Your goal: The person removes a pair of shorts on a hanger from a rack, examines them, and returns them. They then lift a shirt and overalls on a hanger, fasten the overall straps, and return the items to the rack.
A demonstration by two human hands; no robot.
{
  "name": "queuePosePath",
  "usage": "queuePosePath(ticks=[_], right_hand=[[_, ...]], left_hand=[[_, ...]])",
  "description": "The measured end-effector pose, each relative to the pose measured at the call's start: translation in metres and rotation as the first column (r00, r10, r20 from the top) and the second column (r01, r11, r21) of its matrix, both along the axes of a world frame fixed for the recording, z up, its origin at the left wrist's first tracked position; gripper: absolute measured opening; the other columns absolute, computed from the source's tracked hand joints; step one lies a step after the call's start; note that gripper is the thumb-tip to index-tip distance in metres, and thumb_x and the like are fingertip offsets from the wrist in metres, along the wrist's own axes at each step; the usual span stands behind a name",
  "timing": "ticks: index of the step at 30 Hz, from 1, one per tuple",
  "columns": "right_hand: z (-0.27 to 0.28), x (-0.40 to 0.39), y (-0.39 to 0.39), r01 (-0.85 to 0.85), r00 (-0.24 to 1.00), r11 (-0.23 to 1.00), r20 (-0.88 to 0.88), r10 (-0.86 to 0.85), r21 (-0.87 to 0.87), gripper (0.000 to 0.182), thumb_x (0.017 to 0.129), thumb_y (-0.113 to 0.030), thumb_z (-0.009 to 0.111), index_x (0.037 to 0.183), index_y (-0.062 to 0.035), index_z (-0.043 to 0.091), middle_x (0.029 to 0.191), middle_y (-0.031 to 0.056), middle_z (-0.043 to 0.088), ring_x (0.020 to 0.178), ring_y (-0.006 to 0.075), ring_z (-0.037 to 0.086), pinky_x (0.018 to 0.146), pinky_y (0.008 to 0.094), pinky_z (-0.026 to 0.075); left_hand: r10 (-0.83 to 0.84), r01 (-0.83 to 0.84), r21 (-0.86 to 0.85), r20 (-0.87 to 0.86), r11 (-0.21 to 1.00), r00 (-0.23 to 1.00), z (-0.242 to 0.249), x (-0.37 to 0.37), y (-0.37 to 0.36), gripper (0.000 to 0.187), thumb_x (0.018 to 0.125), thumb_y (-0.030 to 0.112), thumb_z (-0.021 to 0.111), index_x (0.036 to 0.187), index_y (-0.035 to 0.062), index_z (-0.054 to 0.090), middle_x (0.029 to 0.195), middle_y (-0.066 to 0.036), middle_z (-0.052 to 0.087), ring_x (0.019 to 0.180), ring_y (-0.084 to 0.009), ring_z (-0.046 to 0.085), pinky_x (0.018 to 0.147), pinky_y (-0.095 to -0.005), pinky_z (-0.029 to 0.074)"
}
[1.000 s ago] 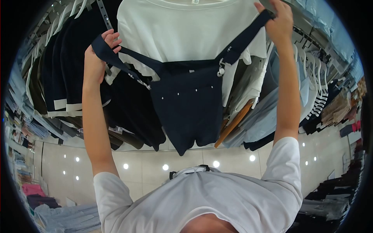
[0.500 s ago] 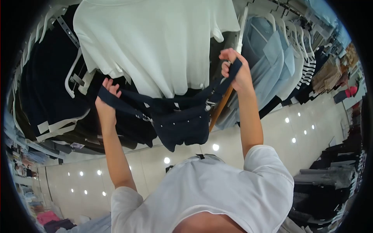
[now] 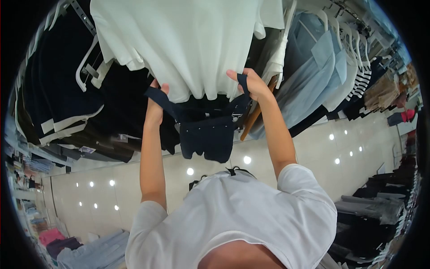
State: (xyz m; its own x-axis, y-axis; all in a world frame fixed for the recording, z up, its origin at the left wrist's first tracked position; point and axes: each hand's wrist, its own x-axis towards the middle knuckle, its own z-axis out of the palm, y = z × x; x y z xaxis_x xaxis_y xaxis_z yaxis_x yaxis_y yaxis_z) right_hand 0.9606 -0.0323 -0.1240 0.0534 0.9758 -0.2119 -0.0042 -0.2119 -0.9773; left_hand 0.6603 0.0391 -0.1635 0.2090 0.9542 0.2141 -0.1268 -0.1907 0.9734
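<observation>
A dark navy strapped garment with metal buckles and a row of small studs, like the bib of overalls, hangs between my hands. One of its straps runs through my left hand, whose fingers are partly hidden behind the cloth. Higher up, my right hand is closed around the other strap, with the thumb pointing left. Directly behind the garment is a white T-shirt; its lower hem falls between my two hands, close to the straps.
Dark clothes hang on the left, near a white hanger. On the right, light blue shirts and a striped top hang from a rail. Below lies a shiny tiled floor. Folded dark clothes are stacked at lower right.
Both hands have drawn closer together, the left moving right and the right moving left and down. The straps hang less widely spread, and the garment's lower edge sits slightly higher.
</observation>
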Motion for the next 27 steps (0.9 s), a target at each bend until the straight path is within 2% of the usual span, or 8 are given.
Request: queuePosePath(ticks=[1, 2, 9, 11, 13, 16, 21, 27], right_hand=[[-0.009, 0.001, 0.000, -0.043, 0.999, 0.999, -0.005, 0.043, -0.019, 0.054, 0.085, -0.035, 0.073, 0.116, 0.0072, 0.060, 0.092, 0.0079, 0.064, 0.078, 0.0125, 0.057, 0.068, 0.0259, 0.047], [-0.023, 0.002, 0.002, -0.085, 0.996, 0.996, -0.010, 0.085, -0.036, 0.054, 0.086, -0.035, 0.072, 0.117, 0.0070, 0.060, 0.096, 0.0092, 0.065, 0.081, 0.0130, 0.059, 0.069, 0.0258, 0.048], [-0.053, -0.009, -0.018, -0.191, 0.912, 0.965, -0.330, 0.241, 0.177, 0.057, 0.093, -0.040, 0.062, 0.128, 0.0037, 0.053, 0.117, 0.0110, 0.063, 0.101, 0.0177, 0.063, 0.084, 0.0301, 0.053], [-0.047, -0.022, -0.029, -0.080, 0.871, 0.983, -0.467, 0.151, 0.168, 0.060, 0.096, -0.043, 0.056, 0.133, 0.0028, 0.047, 0.122, 0.0121, 0.061, 0.107, 0.0190, 0.062, 0.091, 0.0326, 0.052], [-0.053, -0.031, -0.030, -0.016, 0.848, 0.990, -0.523, 0.086, 0.137, 0.057, 0.097, -0.044, 0.053, 0.131, 0.0016, 0.050, 0.123, 0.0111, 0.061, 0.110, 0.0192, 0.061, 0.093, 0.0312, 0.049], [-0.056, -0.034, -0.037, -0.125, 0.831, 0.974, -0.516, 0.206, 0.187, 0.078, 0.083, -0.051, 0.069, 0.135, 0.0013, 0.045, 0.125, 0.0120, 0.059, 0.112, 0.0196, 0.060, 0.096, 0.0334, 0.048], [-0.052, -0.027, -0.049, -0.289, 0.815, 0.906, -0.417, 0.402, 0.308, 0.107, 0.059, -0.044, 0.089, 0.141, 0.0010, 0.038, 0.130, 0.0126, 0.055, 0.117, 0.0219, 0.056, 0.098, 0.0346, 0.046], [-0.009, -0.044, -0.048, -0.231, 0.928, 0.889, -0.186, 0.324, 0.395, 0.092, 0.066, -0.030, 0.085, 0.138, 0.0036, 0.040, 0.128, 0.0143, 0.055, 0.117, 0.0238, 0.054, 0.101, 0.0337, 0.042]], left_hand=[[0.009, -0.010, -0.024, -0.064, 1.000, 0.998, -0.004, 0.000, -0.001, 0.072, 0.090, 0.048, 0.063, 0.139, 0.0017, 0.039, 0.117, -0.004, 0.056, 0.103, -0.0093, 0.053, 0.078, -0.0254, 0.042], [-0.032, 0.019, -0.141, -0.093, 0.990, 0.995, -0.002, -0.004, -0.002, 0.069, 0.091, 0.029, 0.065, 0.141, -0.0070, 0.034, 0.135, -0.016, 0.050, 0.125, -0.0221, 0.048, 0.102, -0.0334, 0.039], [-0.048, 0.043, -0.021, -0.444, 0.999, 0.895, 0.013, -0.022, -0.039, 0.080, 0.083, 0.024, 0.073, 0.147, 0.0032, 0.030, 0.144, -0.018, 0.039, 0.130, -0.0285, 0.044, 0.101, -0.0376, 0.042], [0.099, -0.003, 0.215, -0.435, 0.977, 0.895, 0.016, -0.017, -0.058, 0.080, 0.085, 0.023, 0.072, 0.149, 0.0047, 0.028, 0.150, -0.015, 0.032, 0.132, -0.0294, 0.042, 0.101, -0.0378, 0.042], [-0.158, 0.158, 0.025, 0.003, 0.987, 0.987, 0.001, -0.019, -0.056, 0.075, 0.088, 0.023, 0.067, 0.149, 0.0083, 0.027, 0.153, -0.012, 0.026, 0.129, -0.0288, 0.046, 0.099, -0.0370, 0.045], [-0.134, 0.118, -0.114, -0.154, 0.987, 0.979, -0.007, -0.019, -0.043, 0.067, 0.089, 0.024, 0.066, 0.145, 0.0061, 0.034, 0.141, -0.010, 0.043, 0.107, -0.0169, 0.056, 0.086, -0.0289, 0.048], [-0.554, 0.396, -0.433, -0.344, 0.810, 0.758, 0.032, -0.029, -0.031, 0.042, 0.088, 0.028, 0.069, 0.120, 0.0043, 0.059, 0.100, -0.002, 0.065, 0.079, -0.0074, 0.056, 0.069, -0.0231, 0.045], [-0.672, 0.600, -0.388, -0.643, 0.699, 0.367, 0.129, -0.017, -0.044, 0.042, 0.088, 0.035, 0.067, 0.108, -0.0014, 0.063, 0.090, -0.006, 0.067, 0.077, -0.0124, 0.065, 0.067, -0.0251, 0.054]])
